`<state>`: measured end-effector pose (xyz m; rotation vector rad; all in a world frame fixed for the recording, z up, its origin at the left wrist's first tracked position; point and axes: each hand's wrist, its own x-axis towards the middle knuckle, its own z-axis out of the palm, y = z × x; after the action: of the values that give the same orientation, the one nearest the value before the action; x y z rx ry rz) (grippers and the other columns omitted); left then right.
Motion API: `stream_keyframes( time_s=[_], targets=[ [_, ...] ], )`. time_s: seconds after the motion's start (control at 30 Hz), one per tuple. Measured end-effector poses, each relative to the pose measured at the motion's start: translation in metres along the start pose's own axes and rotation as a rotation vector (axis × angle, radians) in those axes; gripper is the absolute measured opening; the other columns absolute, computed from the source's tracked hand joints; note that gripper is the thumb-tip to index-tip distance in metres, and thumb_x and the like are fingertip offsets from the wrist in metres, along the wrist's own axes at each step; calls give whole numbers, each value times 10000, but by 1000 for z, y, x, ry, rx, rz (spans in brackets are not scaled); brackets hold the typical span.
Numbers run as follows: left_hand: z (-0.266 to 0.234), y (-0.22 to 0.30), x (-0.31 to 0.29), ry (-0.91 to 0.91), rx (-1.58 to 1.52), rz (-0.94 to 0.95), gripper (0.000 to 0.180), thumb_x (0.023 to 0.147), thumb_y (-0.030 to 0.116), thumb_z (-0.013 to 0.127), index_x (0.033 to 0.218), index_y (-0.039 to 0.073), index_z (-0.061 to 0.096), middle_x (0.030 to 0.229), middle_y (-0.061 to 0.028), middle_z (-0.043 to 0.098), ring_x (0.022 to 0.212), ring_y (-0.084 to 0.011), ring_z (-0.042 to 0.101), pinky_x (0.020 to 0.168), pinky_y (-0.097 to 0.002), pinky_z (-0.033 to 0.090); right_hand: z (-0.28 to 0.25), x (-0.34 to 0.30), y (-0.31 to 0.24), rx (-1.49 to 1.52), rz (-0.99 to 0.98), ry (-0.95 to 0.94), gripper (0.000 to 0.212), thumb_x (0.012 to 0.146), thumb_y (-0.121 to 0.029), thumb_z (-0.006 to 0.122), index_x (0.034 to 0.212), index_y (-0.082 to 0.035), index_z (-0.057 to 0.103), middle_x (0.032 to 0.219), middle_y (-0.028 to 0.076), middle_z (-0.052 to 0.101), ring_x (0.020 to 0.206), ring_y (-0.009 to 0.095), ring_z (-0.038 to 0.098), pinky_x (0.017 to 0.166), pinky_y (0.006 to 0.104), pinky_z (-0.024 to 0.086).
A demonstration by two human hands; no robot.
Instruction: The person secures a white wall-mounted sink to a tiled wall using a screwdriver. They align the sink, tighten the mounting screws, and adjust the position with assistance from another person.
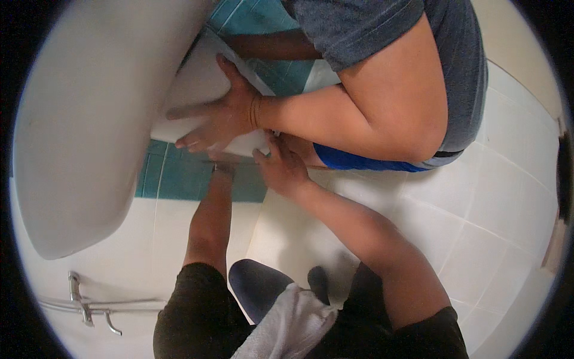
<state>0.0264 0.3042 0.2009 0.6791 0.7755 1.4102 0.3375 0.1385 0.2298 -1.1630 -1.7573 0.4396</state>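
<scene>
My left hand (222, 158) and right hand (284, 169) stretched forward, right of the white basin (95, 119)!
There's the white piece (196, 82), just right of that basin; left's mostly hidden, grip I can't tell; right, farther from the basin, angles leftward, fingers curled, slightly parted, whether pinching I can't tell.

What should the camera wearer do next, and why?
Perhaps firm up the right hand on the white piece: it sits at the near right corner, while a co-worker's hand spreads over the face and the left hand is mostly hidden at the near edge.
</scene>
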Motion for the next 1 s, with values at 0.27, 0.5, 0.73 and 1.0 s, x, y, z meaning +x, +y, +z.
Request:
stream_keyframes(
  time_s=[0.27,0.5,0.73,1.0],
  targets=[
    [49,13,-23,97,45,19,775,1042,673,376,1585,125,454,1611,-156,488,1469,-378,470,1225,-598,376,-9,9,-15,-19,-64,3,382,954,-194,644,1319,-104,713,1676,240,361,1483,523,403,1187,623,406],
    [102,6,-39,115,-70,47,717,1099,640,291,1612,155,414,1625,-155,463,1493,-366,450,1241,-570,371,-16,2,-23,55,-18,25,321,1014,-243,640,1286,-87,712,1740,215,260,1511,476,379,1201,575,401],
    [82,5,-17,76,-207,108,831,1014,750,401,1567,136,481,1574,-178,514,1437,-390,505,1182,-631,419,-20,2,-35,102,23,42,282,1032,-198,649,1267,-55,711,1732,252,254,1527,476,376,1239,546,356],
    [80,-10,-18,-198,-432,56,927,976,813,437,1653,181,389,1733,-121,323,1538,-403,371,1222,-680,334,-17,-1,-7,-232,-95,88,325,1012,-233,703,1300,-85,714,1685,219,357,1432,423,509,1183,502,431]
  ],
)
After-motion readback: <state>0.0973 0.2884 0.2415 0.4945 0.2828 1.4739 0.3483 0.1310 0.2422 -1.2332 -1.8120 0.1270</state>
